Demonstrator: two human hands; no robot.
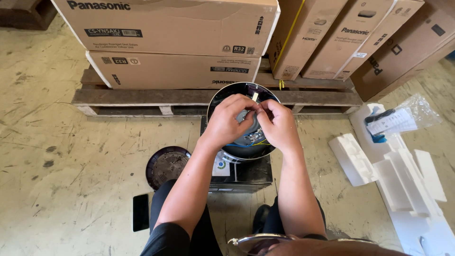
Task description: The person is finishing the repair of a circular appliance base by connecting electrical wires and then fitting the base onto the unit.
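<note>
Cardboard cartons (170, 28) stacked on wooden pallet (142, 97), far. White foam packing (403, 180), right. Round black appliance shell (227, 95), centre, wiring exposed. Left hand (227, 123) and right hand (279, 124) over shell, fingertips pinched together on small part, identity unclear. Black phone (140, 212), near left.

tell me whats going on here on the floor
A person seated on the concrete floor has both hands inside a round black appliance turned open-side up on a dark box. The left hand and right hand meet over its wiring, pinching something small that is hard to make out. A round dark cover plate and a phone lie to the left, white foam packing to the right, and cardboard boxes sit on a wooden pallet ahead.
</note>
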